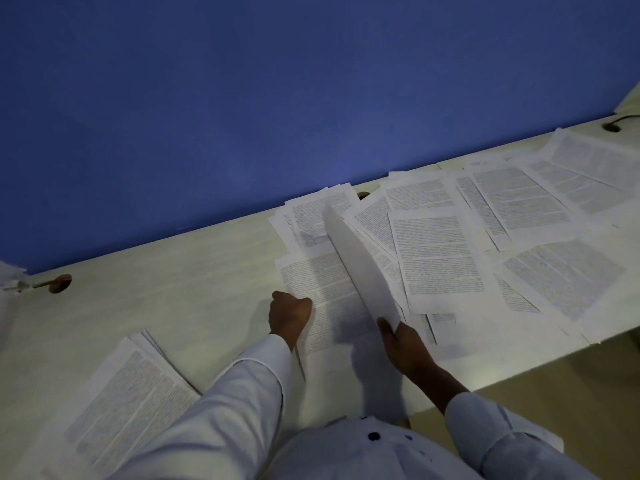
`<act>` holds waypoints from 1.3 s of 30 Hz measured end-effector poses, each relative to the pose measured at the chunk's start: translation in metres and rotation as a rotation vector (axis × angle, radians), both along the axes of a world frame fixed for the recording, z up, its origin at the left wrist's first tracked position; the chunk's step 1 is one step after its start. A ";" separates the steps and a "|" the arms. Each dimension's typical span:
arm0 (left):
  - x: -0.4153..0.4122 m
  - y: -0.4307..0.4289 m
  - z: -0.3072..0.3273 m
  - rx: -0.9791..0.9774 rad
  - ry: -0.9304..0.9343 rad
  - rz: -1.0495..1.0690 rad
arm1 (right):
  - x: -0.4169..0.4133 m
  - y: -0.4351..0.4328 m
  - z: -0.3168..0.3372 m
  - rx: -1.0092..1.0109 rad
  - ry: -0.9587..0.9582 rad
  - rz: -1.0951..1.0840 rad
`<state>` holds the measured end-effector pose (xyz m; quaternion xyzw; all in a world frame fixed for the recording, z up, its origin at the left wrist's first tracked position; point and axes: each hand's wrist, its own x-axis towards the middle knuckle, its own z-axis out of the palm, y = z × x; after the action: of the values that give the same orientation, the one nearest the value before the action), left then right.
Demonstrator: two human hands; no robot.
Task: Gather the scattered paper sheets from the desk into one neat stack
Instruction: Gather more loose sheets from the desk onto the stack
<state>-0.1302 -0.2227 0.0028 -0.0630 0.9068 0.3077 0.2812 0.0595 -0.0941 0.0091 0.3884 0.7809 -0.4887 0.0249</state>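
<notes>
Office; desk (194, 271) with cable holes (59, 283); blue partition (242, 98)

Wall (277, 98): you see a big blue wall. It fills the whole top part of your view.
Left hole (60, 283): a round brown hole, just below the wall, far to your left.
Pale thing (17, 285): small and blurry, just left of that hole. You cannot tell what it is.
Middle hole (363, 195): only a bit of it shows.
Right hole (611, 127): dark, up in the far right corner.
Cable (627, 116): thin and dark, at the right hole.
Floor (554, 375): tan, low on your right.
</notes>
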 end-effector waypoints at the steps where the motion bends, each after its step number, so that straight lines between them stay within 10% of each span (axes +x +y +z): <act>1: 0.000 0.002 -0.001 0.024 -0.011 0.027 | 0.001 -0.001 0.000 0.017 -0.001 0.024; 8: -0.001 0.005 -0.012 0.440 -0.364 0.320 | 0.003 -0.001 -0.006 0.117 -0.002 0.134; 22: -0.002 0.022 0.001 0.668 -0.546 0.281 | -0.001 0.004 -0.019 0.450 0.017 0.516; 29: -0.014 0.010 -0.008 0.039 0.250 -0.191 | -0.004 0.023 -0.012 0.109 0.087 -0.010; 39: -0.011 0.010 -0.018 -0.323 0.295 -0.624 | -0.001 0.032 -0.028 -0.189 0.129 -0.259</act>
<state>-0.1414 -0.2123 -0.0156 0.2174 0.9500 0.0660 0.2142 0.0588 -0.0617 -0.0189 0.4493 0.6748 -0.5832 -0.0519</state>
